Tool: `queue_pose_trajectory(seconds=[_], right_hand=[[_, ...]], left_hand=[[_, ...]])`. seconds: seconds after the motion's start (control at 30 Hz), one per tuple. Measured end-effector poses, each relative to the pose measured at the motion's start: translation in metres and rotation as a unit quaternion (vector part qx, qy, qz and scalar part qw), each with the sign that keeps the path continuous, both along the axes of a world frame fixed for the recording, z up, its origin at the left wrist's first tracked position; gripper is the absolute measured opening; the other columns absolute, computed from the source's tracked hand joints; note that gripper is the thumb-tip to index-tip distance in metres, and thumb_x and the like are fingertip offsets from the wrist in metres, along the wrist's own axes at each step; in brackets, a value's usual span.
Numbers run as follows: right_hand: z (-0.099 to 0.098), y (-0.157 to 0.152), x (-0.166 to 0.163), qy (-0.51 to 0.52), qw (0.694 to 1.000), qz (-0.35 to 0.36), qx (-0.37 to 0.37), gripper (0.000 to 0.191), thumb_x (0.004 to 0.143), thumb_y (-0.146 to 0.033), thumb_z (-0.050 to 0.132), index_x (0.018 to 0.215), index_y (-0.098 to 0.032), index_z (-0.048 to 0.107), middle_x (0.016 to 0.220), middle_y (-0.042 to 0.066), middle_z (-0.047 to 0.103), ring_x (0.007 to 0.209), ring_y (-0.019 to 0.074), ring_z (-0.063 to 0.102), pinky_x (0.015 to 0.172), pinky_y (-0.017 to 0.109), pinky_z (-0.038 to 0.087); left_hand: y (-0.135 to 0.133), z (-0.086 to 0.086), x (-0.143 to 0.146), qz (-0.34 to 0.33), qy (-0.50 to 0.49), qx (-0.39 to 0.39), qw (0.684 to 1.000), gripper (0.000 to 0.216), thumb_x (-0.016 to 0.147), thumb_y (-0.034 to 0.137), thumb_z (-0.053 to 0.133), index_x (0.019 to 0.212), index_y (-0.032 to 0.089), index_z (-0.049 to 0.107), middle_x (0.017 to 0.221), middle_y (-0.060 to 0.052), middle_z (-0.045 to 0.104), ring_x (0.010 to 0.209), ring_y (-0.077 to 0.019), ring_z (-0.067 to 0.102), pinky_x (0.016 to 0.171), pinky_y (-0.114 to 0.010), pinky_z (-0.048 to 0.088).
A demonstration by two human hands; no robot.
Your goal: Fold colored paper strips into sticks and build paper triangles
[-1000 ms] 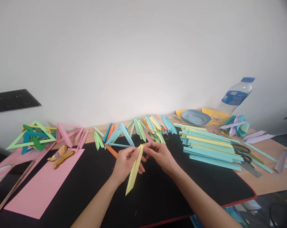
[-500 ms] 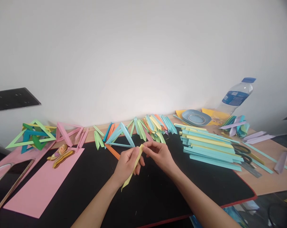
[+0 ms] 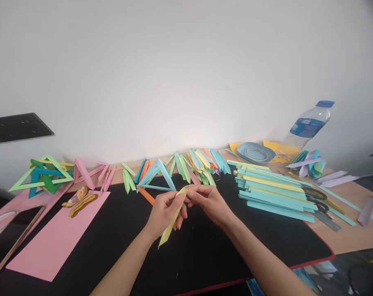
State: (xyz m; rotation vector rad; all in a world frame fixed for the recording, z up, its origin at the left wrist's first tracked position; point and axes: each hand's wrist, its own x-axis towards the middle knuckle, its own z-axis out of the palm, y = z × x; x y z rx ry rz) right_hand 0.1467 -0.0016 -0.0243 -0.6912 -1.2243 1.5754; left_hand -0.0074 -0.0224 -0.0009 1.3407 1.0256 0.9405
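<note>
1. Head view: pinching yellow strip (image 3: 167, 233) with left hand (image 3: 162, 213), its upper end with right hand (image 3: 211, 205).
2. Held above mat (image 3: 205, 255), inside counter's (image 3: 353, 238) front edge.
3. Probably light, crease-prone; best held gently by edges.

Held strip (image 3: 167, 235): pale yellow
Mat (image 3: 217, 255): black, with a red edge
Strip stack (image 3: 275, 198): turquoise, layered with pale yellow
Sheet (image 3: 56, 242): plain pink
Openwork star (image 3: 48, 181): light green, dark green, blue, yellow
Triangular frame (image 3: 165, 176): light blue
Dish (image 3: 256, 153): grey-blue, with a pale ring
Bottle cap (image 3: 325, 104): blue
Bottle label (image 3: 306, 127): blue with white markings
Wall (image 3: 186, 74): plain pale grey
Desk (image 3: 349, 238): pale wood
</note>
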Motion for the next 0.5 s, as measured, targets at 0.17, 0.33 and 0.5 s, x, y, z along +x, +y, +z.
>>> queue_pose_trajectory(seconds=[0.17, 0.33, 0.5], right_hand=[[-0.0028, 0.0019, 0.0029, 0.057, 0.996, 0.050, -0.056, 0.024, 0.070, -0.041, 0.073, 0.077, -0.018, 0.074, 0.084, 0.005, 0.065, 0.071, 0.0131, 0.056, 0.061, 0.025, 0.046], [-0.0039, 0.0014, 0.0007, 0.071, 0.993, 0.050, -0.077, 0.021, 0.067, -0.036, 0.077, 0.080, -0.019, 0.073, 0.069, 0.000, 0.061, 0.057, 0.0080, 0.049, 0.059, 0.024, 0.043], [-0.0015, 0.0011, 0.0011, 0.037, 0.996, 0.038, -0.074, 0.024, 0.065, -0.038, 0.077, 0.068, -0.016, 0.069, 0.076, 0.001, 0.062, 0.058, 0.0084, 0.048, 0.059, 0.025, 0.042]], left_hand=[[-0.0012, -0.0010, -0.0015, -0.020, -0.021, -0.011, 1.000, 0.032, 0.084, 0.044, 0.053, 0.078, 0.013, 0.061, 0.052, 0.001, 0.057, 0.030, -0.0074, 0.048, 0.030, -0.017, 0.033], [-0.0031, 0.0015, -0.0001, -0.037, 0.020, 0.007, 0.999, 0.035, 0.085, 0.044, 0.051, 0.071, 0.013, 0.058, 0.052, 0.001, 0.056, 0.032, -0.0077, 0.048, 0.032, -0.018, 0.035], [-0.0042, 0.0028, 0.0014, -0.053, 0.068, 0.032, 0.996, 0.038, 0.086, 0.044, 0.048, 0.062, 0.015, 0.054, 0.045, 0.003, 0.052, 0.033, -0.0082, 0.049, 0.036, -0.019, 0.037]])
